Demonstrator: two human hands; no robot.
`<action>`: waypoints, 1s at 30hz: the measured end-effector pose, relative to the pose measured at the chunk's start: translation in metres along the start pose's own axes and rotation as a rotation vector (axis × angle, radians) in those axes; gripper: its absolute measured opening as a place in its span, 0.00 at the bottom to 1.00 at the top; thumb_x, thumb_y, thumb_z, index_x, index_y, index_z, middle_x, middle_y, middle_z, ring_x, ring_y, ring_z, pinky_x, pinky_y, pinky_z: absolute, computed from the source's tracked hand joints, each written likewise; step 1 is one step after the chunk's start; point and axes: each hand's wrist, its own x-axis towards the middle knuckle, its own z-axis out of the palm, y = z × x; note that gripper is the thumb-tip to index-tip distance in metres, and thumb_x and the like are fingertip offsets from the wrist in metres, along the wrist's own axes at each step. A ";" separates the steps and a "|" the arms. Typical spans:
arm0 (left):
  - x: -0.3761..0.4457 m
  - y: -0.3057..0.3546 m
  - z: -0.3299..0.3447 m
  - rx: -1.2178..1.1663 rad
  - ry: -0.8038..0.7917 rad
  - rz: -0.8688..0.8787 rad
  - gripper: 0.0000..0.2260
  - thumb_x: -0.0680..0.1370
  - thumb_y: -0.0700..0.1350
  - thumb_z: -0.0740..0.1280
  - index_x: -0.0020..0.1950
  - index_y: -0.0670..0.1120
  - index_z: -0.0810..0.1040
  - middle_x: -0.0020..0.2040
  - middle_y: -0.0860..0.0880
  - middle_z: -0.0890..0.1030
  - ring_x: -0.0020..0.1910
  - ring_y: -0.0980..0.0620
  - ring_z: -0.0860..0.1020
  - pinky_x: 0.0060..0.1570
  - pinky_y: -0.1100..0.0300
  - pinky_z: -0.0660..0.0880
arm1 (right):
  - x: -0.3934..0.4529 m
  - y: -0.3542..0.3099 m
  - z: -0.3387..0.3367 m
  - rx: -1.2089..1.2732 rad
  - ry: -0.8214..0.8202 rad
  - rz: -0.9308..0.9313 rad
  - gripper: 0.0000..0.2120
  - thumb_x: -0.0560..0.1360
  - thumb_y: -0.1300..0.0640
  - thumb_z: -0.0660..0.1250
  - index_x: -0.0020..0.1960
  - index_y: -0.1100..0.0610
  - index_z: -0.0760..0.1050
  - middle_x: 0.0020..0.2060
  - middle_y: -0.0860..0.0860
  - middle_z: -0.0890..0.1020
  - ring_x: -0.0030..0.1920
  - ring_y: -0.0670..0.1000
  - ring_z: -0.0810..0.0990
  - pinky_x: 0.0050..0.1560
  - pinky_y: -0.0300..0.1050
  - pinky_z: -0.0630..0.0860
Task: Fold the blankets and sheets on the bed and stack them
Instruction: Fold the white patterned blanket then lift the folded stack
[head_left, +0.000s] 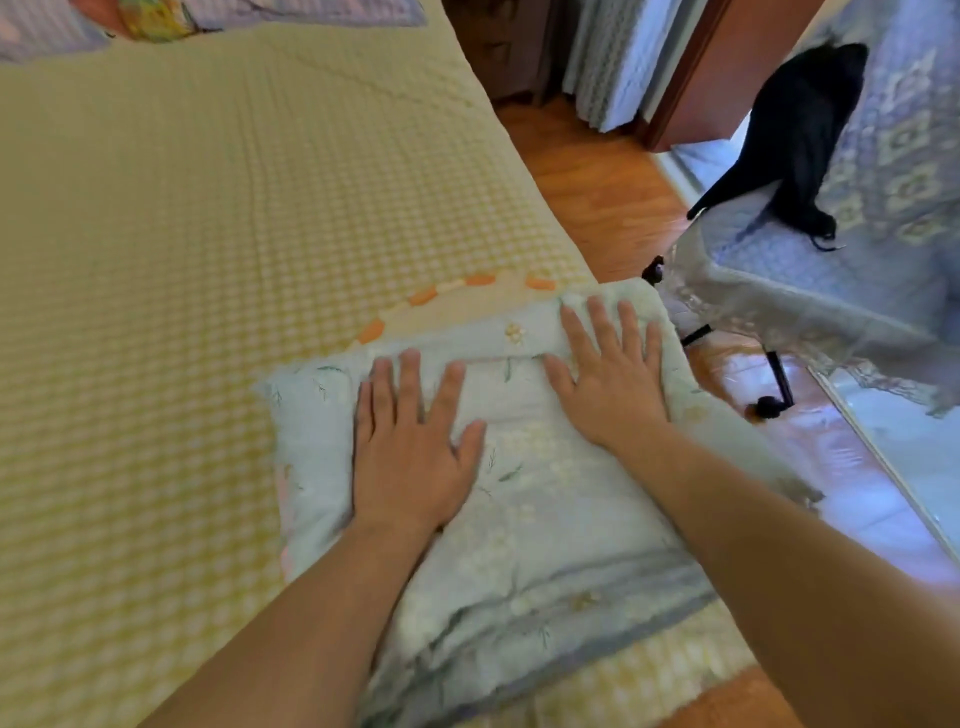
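Head view looks down on the left hand (415, 441) and right hand (608, 374), both flat with fingers spread, pressing on a folded pale green floral blanket (545, 519). That blanket lies at the near right corner of the bed (182, 234), on its yellow checked cover. Beyond the bed's edge is wooden floor (587, 192), and a black cat (800, 135) stands on a patterned rug (904, 130).

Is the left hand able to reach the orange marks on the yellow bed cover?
Probably yes. The left hand lies flat on the folded blanket, and the orange marks sit just beyond its fingertips with only bare bed cover between.
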 end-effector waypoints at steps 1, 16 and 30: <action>0.000 -0.010 0.016 0.006 0.006 -0.027 0.31 0.82 0.66 0.45 0.83 0.58 0.47 0.84 0.42 0.43 0.82 0.40 0.40 0.79 0.42 0.41 | 0.002 -0.001 0.018 0.042 0.044 -0.022 0.32 0.81 0.33 0.46 0.81 0.45 0.52 0.81 0.51 0.53 0.80 0.59 0.45 0.77 0.65 0.41; -0.101 -0.061 -0.001 0.059 -0.222 -0.091 0.33 0.81 0.70 0.40 0.82 0.59 0.37 0.81 0.47 0.31 0.79 0.43 0.29 0.76 0.31 0.47 | -0.044 0.073 -0.018 -0.014 -0.163 -0.190 0.32 0.81 0.32 0.36 0.81 0.43 0.39 0.81 0.47 0.40 0.80 0.52 0.36 0.79 0.60 0.43; -0.227 -0.178 -0.056 -0.378 -0.553 -0.543 0.28 0.85 0.63 0.46 0.83 0.57 0.47 0.84 0.46 0.51 0.82 0.44 0.52 0.79 0.48 0.55 | -0.120 -0.198 -0.114 0.468 0.015 -0.243 0.18 0.76 0.63 0.67 0.65 0.58 0.76 0.69 0.58 0.72 0.71 0.60 0.66 0.70 0.58 0.67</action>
